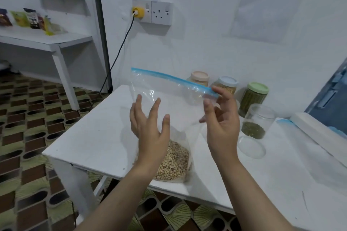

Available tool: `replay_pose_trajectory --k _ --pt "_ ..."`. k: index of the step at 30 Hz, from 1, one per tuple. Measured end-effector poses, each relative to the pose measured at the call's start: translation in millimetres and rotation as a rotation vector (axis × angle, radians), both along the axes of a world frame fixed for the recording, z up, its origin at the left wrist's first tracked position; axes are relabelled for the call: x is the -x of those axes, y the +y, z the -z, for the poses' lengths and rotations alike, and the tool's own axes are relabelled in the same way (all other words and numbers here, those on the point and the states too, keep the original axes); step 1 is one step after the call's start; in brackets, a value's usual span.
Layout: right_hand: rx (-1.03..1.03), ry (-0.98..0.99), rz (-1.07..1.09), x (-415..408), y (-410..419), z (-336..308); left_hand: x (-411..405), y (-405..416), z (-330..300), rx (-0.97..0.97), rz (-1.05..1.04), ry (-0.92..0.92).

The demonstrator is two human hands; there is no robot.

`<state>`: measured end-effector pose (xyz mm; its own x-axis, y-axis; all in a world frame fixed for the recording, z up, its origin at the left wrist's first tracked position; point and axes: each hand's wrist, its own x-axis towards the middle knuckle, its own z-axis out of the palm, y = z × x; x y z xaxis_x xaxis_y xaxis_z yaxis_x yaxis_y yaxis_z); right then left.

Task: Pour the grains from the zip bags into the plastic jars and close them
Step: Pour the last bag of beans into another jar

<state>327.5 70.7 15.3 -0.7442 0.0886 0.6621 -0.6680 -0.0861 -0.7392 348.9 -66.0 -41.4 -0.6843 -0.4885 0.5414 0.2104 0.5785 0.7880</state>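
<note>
Zip bag [165, 103] standing at centre frame on the white desk [97, 137], its pale grains [174, 161] settled at the bottom and its blue zip strip [169, 77] slanting above. Right hand [221, 118] pinches the strip's right end between its fingers; left hand [150, 124] hovers just beside the film, fingers spread, holding nothing. Film appears soft, slippery and bottom-heavy; best held at the stiffer strip. Open jar [257, 122] of green grains waits at right, its clear lid [251, 146] lying beside it.
</note>
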Motion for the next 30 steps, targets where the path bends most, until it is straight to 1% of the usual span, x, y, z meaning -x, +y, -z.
replay_pose_trajectory --k 6,8,15,18,23,28,30 --pt "-0.036 0.027 -0.048 -3 2 -5 4 12 -31 0.143 0.171 0.184" --pt "-0.052 0.029 -0.054 1 4 -5 6 15 -41 0.2 0.195 0.234" --pt "-0.033 0.016 -0.095 13 10 -16 16 15 -68 0.26 0.253 0.352" --pt "0.027 0.022 -0.104 14 8 -20 21 15 -77 0.274 0.267 0.362" --pt "0.037 0.028 -0.128 15 11 -27 28 14 -87 0.298 0.325 0.356" --pt "0.021 0.029 -0.137 18 10 -28 32 13 -93 0.23 0.403 0.34" --pt "0.032 0.027 -0.128 19 9 -28 34 12 -95 0.238 0.406 0.329"
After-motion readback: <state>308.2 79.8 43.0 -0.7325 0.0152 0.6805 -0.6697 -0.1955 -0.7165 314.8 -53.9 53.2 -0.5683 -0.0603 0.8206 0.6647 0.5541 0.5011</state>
